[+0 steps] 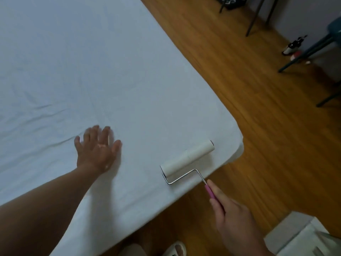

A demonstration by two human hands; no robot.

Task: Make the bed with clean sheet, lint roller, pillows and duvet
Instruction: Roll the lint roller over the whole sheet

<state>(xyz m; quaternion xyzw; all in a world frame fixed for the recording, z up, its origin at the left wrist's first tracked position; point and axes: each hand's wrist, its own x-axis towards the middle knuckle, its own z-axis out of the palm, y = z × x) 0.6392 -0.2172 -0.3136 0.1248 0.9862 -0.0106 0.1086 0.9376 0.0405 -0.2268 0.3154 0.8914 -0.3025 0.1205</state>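
Now the sheet (103, 58) is on the bed, left hand (96, 150) flat and open on it, right hand (234, 217) gripping the lint roller (187, 159) at the near right corner, with pillows and duvet seemingly still to come.

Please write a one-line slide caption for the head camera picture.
Right hand holds a pink-handled lint roller on the white sheet near the bed corner; left hand rests flat beside it.

Dark furniture legs (256, 16) and a teal stool (334, 26) stand on wooden floor (258, 117) beside a pale wall (304, 13).
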